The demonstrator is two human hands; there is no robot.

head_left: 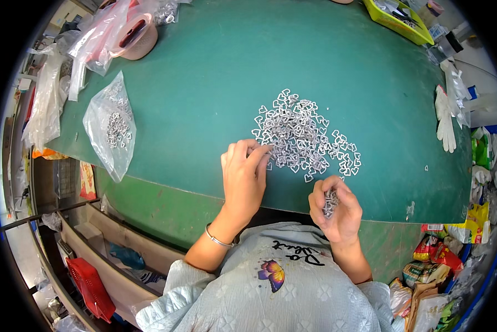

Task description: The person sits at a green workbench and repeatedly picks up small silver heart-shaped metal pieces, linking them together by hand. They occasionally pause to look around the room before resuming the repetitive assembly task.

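Note:
A heap of small silver heart-shaped metal pieces (pixel 293 130) lies on the green tabletop, open in the middle like links. My left hand (pixel 243 171) is at the heap's lower left edge, thumb and fingertips pinched together; whatever is between them is too small to make out. Closer to the table's front edge, my right hand (pixel 340 207) curls palm up around a handful of the same heart-shaped pieces (pixel 330 203). Some single pieces are spread to the right of the heap, just beyond my right hand.
At the left lies a clear plastic bag (pixel 113 124) with more metal pieces. Behind it stands a pink basket (pixel 140 41) with a phone on it. A yellow-green tray (pixel 400 22) is at the far right, and a white glove (pixel 444 119) lies along the right edge.

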